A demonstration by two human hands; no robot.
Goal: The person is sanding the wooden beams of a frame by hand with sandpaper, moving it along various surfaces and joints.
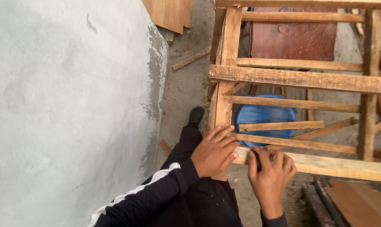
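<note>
The left hand (213, 152) lies flat and open on the corner of the wooden frame (297, 80), so it should press hard while the right hand (269, 173), curled on the near rail (325, 164), pinches something small I cannot make out.

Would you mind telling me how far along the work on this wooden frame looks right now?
Done: the wooden frame already has uprights and several cross slats joined. In hand: the left hand lies flat on the corner upright, while the right hand pinches something small and dark, too hidden to identify, at the pale near rail. Left: I cannot tell whether that rail is fixed to the corner yet.
</note>
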